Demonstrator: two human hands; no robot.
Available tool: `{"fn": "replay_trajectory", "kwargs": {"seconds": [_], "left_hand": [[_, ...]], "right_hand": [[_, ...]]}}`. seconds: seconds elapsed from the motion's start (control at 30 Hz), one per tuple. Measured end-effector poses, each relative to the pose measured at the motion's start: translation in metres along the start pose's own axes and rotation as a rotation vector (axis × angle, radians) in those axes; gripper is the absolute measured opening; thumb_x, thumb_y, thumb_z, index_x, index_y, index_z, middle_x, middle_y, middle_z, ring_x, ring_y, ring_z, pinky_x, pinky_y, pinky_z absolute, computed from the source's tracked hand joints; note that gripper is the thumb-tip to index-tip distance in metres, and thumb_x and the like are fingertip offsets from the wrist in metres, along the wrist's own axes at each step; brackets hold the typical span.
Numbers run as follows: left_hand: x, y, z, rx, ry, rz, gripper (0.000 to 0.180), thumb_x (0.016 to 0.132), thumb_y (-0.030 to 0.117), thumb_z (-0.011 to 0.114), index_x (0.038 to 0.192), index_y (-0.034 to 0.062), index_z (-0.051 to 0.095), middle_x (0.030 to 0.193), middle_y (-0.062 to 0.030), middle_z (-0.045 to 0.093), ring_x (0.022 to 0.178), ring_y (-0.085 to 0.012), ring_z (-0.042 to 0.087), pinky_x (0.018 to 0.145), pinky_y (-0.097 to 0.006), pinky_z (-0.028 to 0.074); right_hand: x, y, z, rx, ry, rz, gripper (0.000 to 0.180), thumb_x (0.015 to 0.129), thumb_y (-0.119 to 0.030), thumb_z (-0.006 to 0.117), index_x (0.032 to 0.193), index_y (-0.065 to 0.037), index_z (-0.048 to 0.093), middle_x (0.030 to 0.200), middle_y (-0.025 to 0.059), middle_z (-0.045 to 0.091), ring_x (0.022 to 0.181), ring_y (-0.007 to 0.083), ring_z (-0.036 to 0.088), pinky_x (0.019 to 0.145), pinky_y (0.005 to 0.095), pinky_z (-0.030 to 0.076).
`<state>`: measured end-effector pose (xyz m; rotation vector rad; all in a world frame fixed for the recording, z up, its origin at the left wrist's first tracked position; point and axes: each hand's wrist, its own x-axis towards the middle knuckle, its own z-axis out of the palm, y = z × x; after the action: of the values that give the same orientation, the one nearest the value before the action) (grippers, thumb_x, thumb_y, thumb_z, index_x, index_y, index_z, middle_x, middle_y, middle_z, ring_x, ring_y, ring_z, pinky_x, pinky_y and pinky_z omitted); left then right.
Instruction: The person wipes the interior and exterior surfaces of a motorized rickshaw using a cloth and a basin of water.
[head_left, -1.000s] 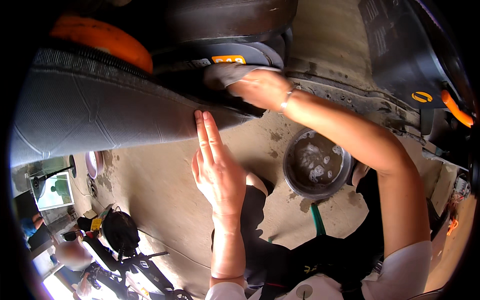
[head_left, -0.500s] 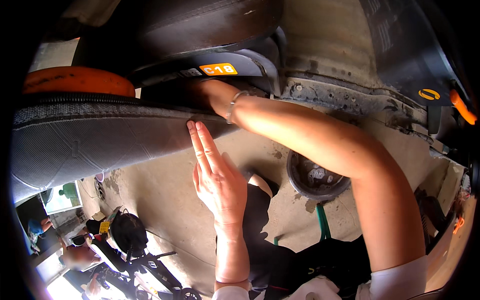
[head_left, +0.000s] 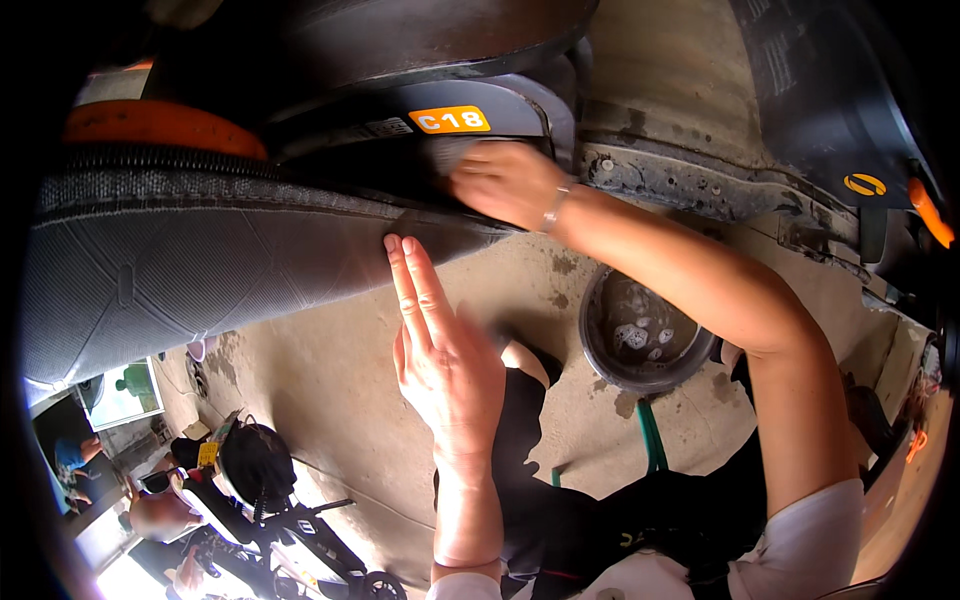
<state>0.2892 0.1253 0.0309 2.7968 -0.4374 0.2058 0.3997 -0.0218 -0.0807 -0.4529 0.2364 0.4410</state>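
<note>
My left hand (head_left: 445,365) is flat, fingers straight and together, holding nothing. Its fingertips touch the lower edge of a grey ribbed vehicle seat (head_left: 200,265). My right hand (head_left: 505,185) reaches across above it and presses a grey scrubber (head_left: 452,157) against the dark body panel (head_left: 400,150), just under a yellow label. A bracelet sits on the right wrist. Most of the scrubber is hidden by my fingers.
A round dark basin (head_left: 640,335) of soapy water stands on the stained concrete floor (head_left: 330,400), with a green hose (head_left: 652,445) beside it. An orange part (head_left: 150,125) sits above the seat. At lower left another person (head_left: 255,465) crouches by a bike.
My right hand has slid left along the dark panel with the scrubber. My left hand stays flat at the seat edge. The view has tilted, so the basin sits lower right.
</note>
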Motion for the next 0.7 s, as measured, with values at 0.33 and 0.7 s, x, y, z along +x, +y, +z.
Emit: {"fn": "replay_trajectory", "kwargs": {"seconds": [0.33, 0.7], "left_hand": [[0.000, -0.007, 0.004, 0.014, 0.017, -0.010, 0.068, 0.086, 0.005, 0.051, 0.147, 0.0075, 0.020, 0.150, -0.0148, 0.028, 0.099, -0.0273, 0.064, 0.078, -0.035, 0.053], [-0.005, 0.003, 0.001, -0.044, -0.021, 0.022, 0.070, 0.085, 0.008, 0.054, 0.146, 0.0054, 0.022, 0.148, -0.0147, 0.031, 0.101, -0.0230, 0.064, 0.079, -0.031, 0.053]], "right_hand": [[0.033, 0.016, 0.064, -1.236, -0.012, -0.589, 0.031, 0.093, -0.009, 0.044, 0.119, -0.007, 0.060, 0.114, 0.0101, 0.064, 0.104, 0.0182, 0.058, 0.091, 0.0275, 0.044], [-0.098, -0.034, 0.020, -2.600, 0.540, -1.397, 0.019, 0.081, -0.024, 0.061, 0.097, -0.020, 0.069, 0.097, -0.0106, 0.062, 0.093, 0.0047, 0.055, 0.089, 0.0257, 0.040]]}}
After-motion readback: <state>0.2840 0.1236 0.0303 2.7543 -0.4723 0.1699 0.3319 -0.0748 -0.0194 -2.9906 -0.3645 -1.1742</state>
